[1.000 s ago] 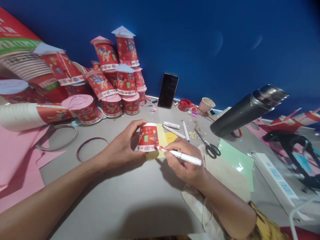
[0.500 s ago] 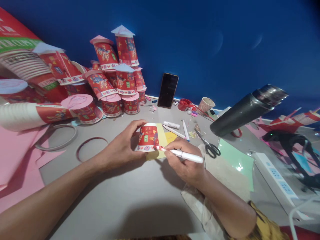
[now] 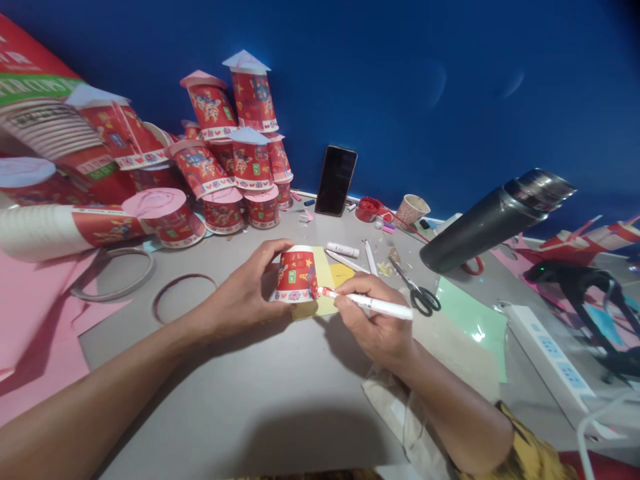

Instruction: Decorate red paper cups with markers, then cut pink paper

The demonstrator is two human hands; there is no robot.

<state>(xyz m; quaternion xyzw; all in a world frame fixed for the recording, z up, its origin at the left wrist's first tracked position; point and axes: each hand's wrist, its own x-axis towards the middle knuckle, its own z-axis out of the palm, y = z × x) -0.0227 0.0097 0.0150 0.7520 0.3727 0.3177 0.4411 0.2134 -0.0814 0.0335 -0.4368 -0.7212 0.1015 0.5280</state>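
Note:
My left hand (image 3: pixel 245 293) grips a red printed paper cup (image 3: pixel 296 273) that stands upside down on a sheet of yellow paper (image 3: pixel 324 283) on the grey table. My right hand (image 3: pixel 376 321) holds a white marker (image 3: pixel 373 304). Its red tip touches the yellow paper at the right side of the cup's rim. Both hands are closed around what they hold.
A pile of decorated red cups (image 3: pixel 235 160) stands at the back left, with pink paper (image 3: pixel 35 313) and cut rings (image 3: pixel 183 297) beside it. Spare markers (image 3: pixel 350 257), scissors (image 3: pixel 417 290), a phone (image 3: pixel 336 180), a dark flask (image 3: pixel 493 220) and a power strip (image 3: pixel 553 353) lie to the right.
My right hand and the marker have shifted a little to the right round the cup's rim. My left hand and the cup have stayed still.

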